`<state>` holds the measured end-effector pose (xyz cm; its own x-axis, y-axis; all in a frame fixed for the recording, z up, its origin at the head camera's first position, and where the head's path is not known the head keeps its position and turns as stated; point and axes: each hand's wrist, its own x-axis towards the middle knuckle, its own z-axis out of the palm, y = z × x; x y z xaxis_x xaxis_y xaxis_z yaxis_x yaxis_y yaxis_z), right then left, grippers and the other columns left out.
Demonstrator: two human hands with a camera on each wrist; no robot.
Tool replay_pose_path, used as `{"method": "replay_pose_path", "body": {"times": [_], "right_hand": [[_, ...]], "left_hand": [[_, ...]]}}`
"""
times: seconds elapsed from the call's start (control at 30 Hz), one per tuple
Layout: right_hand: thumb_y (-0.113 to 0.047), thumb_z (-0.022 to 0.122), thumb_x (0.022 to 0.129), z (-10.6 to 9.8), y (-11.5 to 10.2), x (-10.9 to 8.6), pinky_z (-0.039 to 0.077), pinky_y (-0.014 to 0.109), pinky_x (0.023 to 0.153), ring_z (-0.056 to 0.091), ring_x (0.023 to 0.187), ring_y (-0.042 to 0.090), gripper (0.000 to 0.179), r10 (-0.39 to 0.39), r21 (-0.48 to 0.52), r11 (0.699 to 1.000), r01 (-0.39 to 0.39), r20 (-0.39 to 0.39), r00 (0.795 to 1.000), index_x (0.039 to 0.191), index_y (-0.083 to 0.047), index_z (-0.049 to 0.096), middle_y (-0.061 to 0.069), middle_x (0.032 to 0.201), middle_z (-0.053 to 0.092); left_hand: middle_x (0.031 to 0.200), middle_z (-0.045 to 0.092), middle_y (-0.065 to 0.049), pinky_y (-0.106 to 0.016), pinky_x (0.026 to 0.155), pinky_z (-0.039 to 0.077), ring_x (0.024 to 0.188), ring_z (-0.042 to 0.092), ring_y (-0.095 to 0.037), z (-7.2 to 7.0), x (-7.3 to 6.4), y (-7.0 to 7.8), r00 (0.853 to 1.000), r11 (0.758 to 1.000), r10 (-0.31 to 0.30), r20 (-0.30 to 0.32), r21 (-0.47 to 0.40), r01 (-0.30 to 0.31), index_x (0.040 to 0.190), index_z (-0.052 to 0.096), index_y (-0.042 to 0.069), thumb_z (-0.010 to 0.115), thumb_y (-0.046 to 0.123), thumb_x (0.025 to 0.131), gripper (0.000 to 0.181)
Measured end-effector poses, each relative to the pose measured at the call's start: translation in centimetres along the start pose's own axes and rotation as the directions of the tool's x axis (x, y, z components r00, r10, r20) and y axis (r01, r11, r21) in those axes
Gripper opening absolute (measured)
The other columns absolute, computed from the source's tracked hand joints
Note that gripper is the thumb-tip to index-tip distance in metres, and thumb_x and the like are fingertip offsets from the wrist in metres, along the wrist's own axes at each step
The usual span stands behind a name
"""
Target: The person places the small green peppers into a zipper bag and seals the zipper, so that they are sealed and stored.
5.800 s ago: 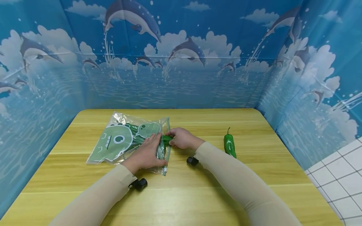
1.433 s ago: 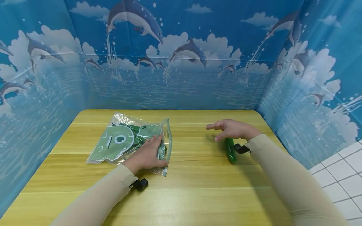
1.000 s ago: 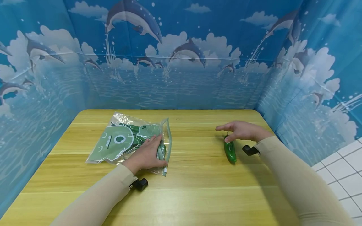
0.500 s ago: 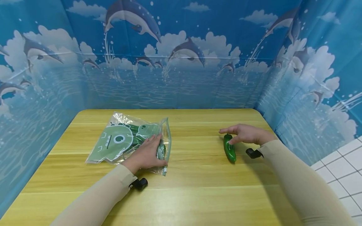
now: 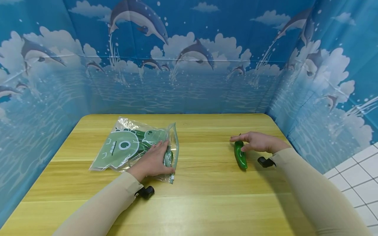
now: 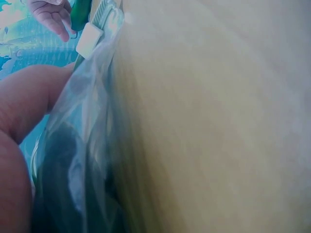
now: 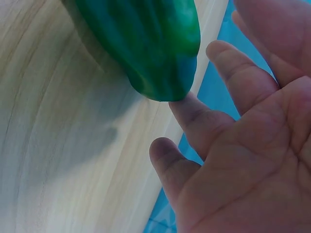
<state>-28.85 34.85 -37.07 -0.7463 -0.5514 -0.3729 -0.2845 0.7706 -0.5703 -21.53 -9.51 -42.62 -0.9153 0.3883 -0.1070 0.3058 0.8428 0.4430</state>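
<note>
My left hand (image 5: 151, 161) lies with straight fingers on a clear zip bag (image 5: 103, 159) printed with green cartoon dinosaurs. Green peppers show through its plastic. The bag's green-edged mouth faces right, and its white slider (image 6: 89, 41) shows near my thumb in the left wrist view. To the right, a glossy green pepper (image 5: 240, 161) lies lengthwise on the table. Over its stem end hovers my right hand (image 5: 261, 143), thumb at the right side and fingers reaching past the far end. In the right wrist view the fingers are spread around the pepper (image 7: 146, 43), not closed on it.
A light wooden table (image 5: 189, 206) carries everything. Behind it and along both sides hangs a blue dolphin-print curtain (image 5: 189, 85). White floor tiles (image 5: 357, 173) show beyond the right edge. A small black wrist camera (image 5: 146, 192) sits under the left cuff.
My right hand has left a pepper at the bag's mouth, gone right to the loose pepper and lowered slightly over it. My left hand has stayed on the bag.
</note>
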Motion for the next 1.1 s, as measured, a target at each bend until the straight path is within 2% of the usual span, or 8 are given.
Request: {"method": "replay_pose_path", "body": {"times": [0.2, 0.5, 0.67, 0.87, 1.1], "right_hand": [[-0.002, 0.061, 0.101, 0.17, 0.09, -0.04, 0.026, 0.070, 0.124, 0.018, 0.159, 0.051, 0.057, 0.012, 0.007, 1.000, -0.012, 0.019, 1.000, 0.157, -0.011, 0.052, 0.017, 0.171, 0.033], [0.007, 0.056, 0.096, 0.24, 0.24, -0.08, 0.026, 0.069, 0.124, 0.017, 0.158, 0.053, 0.062, 0.040, -0.061, 0.997, -0.039, 0.014, 0.999, 0.156, -0.011, 0.052, 0.019, 0.171, 0.030], [0.006, 0.062, 0.093, 0.30, 0.33, -0.02, 0.026, 0.069, 0.124, 0.018, 0.157, 0.054, 0.066, 0.037, -0.063, 0.997, -0.036, 0.010, 0.999, 0.156, -0.009, 0.052, 0.020, 0.171, 0.031], [-0.002, 0.071, 0.091, 0.35, 0.11, -0.09, 0.028, 0.070, 0.122, 0.022, 0.156, 0.054, 0.069, 0.019, -0.124, 0.992, -0.018, 0.000, 1.000, 0.156, -0.010, 0.052, 0.020, 0.169, 0.034], [0.005, 0.070, 0.090, 0.39, -0.12, -0.25, 0.031, 0.068, 0.122, 0.021, 0.156, 0.055, 0.069, 0.013, -0.129, 0.992, -0.011, 0.011, 1.000, 0.156, -0.008, 0.052, 0.022, 0.169, 0.033]], "left_hand": [[0.176, 0.019, -0.015, -0.054, 0.134, 0.014, 0.165, 0.013, -0.034, -0.02, -0.01, 0.02, 1.000, 1.000, 0.001, 0.001, 0.000, -0.001, 0.170, 0.009, 0.008, 0.083, 0.057, 0.082, 0.124], [0.176, 0.017, -0.015, -0.053, 0.134, 0.014, 0.165, 0.012, -0.033, 0.04, 0.04, -0.05, 1.000, 1.000, -0.009, 0.005, 0.008, 0.009, 0.171, 0.008, 0.009, 0.082, 0.058, 0.082, 0.125], [0.176, 0.017, -0.015, -0.053, 0.134, 0.013, 0.165, 0.011, -0.033, 0.10, 0.04, -0.04, 1.000, 1.000, -0.013, 0.005, 0.004, 0.013, 0.171, 0.008, 0.009, 0.083, 0.058, 0.082, 0.126], [0.176, 0.017, -0.015, -0.053, 0.134, 0.013, 0.165, 0.012, -0.033, 0.01, -0.04, 0.01, 1.000, 1.000, -0.015, 0.006, 0.011, 0.015, 0.171, 0.008, 0.009, 0.083, 0.059, 0.081, 0.127], [0.176, 0.017, -0.015, -0.054, 0.134, 0.014, 0.165, 0.012, -0.033, 0.17, 0.06, -0.05, 1.000, 1.000, -0.011, 0.001, 0.009, 0.011, 0.171, 0.009, 0.009, 0.083, 0.059, 0.082, 0.126]]}}
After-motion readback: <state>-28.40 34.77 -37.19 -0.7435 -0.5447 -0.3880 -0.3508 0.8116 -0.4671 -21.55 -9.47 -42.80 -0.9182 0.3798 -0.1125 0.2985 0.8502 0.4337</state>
